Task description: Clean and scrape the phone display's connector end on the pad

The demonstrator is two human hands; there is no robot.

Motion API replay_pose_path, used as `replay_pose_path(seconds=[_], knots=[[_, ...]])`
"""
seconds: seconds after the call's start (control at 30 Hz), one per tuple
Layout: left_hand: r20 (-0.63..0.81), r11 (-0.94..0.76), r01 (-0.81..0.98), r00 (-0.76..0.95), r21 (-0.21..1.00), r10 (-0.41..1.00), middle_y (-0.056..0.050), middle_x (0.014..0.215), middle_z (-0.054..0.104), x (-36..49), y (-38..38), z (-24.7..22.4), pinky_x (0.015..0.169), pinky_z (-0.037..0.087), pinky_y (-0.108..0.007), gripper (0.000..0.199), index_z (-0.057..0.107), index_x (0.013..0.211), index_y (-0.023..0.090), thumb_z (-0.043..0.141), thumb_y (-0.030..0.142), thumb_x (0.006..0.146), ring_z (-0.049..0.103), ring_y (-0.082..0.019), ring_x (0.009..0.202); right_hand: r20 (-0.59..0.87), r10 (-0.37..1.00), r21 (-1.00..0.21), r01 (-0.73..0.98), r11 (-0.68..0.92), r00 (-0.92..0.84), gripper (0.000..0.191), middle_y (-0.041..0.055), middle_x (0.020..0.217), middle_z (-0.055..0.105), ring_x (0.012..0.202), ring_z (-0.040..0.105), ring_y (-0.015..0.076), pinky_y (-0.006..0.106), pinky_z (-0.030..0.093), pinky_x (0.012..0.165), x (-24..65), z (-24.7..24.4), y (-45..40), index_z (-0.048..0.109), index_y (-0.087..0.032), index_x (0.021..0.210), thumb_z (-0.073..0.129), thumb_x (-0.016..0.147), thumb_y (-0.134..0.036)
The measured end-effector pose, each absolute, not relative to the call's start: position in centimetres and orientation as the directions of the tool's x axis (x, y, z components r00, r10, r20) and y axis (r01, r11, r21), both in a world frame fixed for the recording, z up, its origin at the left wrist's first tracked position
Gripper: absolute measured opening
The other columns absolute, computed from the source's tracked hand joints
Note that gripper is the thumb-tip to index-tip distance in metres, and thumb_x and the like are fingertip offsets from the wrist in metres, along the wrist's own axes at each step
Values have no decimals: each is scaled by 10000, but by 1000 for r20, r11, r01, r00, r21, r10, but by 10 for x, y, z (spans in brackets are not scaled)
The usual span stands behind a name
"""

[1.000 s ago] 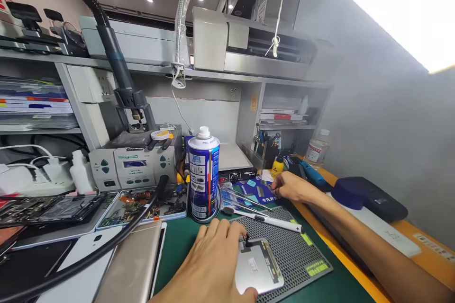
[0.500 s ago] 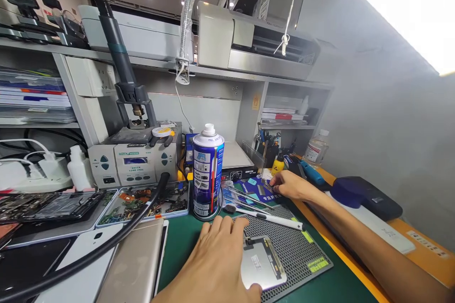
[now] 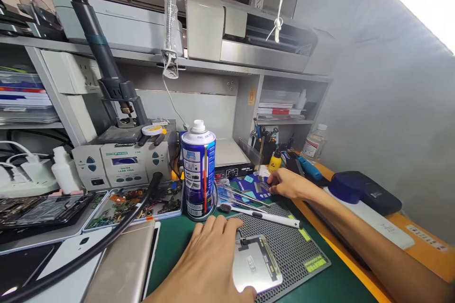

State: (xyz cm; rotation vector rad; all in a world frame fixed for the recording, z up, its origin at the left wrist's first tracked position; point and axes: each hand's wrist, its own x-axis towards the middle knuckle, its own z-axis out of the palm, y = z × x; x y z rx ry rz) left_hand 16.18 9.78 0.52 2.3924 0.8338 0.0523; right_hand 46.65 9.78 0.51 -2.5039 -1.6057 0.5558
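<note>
My left hand (image 3: 209, 260) curves around the left side of a silvery phone display panel (image 3: 258, 265), its thumb at the near edge and fingers beyond the far edge. The panel lies on a grey honeycomb mat (image 3: 298, 255), with a dark flex part along its right side; its left part is hidden by the hand. Farther back, my right hand (image 3: 286, 183) has its fingers pinched together at a blue printed pad (image 3: 258, 189) bearing small flat pieces. What lies in that pinch is too small to make out. A white-handled brush (image 3: 263, 215) and tweezers (image 3: 245, 196) lie between the hands.
A blue spray can (image 3: 198, 170) stands just beyond my left hand. To the left are a rework station (image 3: 122, 163), a tray of circuit boards (image 3: 167, 203), tablets (image 3: 122, 265) and a black hose (image 3: 117, 239). A yellow bottle (image 3: 275, 162) stands behind my right hand.
The camera view has shifted slightly, so the surroundings sit a little farther left. Both hands keep nearly the same places relative to the panel and the blue pad.
</note>
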Motion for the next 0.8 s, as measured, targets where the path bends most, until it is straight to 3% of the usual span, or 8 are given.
replay_pose_path(seconds=[0.33, 0.8], knots=[[-195, -624, 589, 788, 513, 584, -131, 1443, 576, 167, 97, 7, 1217, 310, -490, 869, 558, 1520, 185, 745, 381, 694, 458, -393, 1397, -239, 907, -282, 869, -407, 347, 274, 92, 1289, 692, 1080, 710, 268, 454, 624, 924, 464, 6, 96, 690, -169, 1271, 704, 1059, -343], [-158, -622, 566, 795, 541, 586, -108, 1363, 602, 161, 97, 2, 1163, 351, -468, 796, 608, 1456, 212, 747, 367, 688, 511, -358, 1311, -239, 917, -284, 880, -381, 319, 255, 83, 1248, 706, 1043, 718, 255, 440, 630, 901, 462, 1, 97, 697, -166, 1243, 703, 1060, -343]])
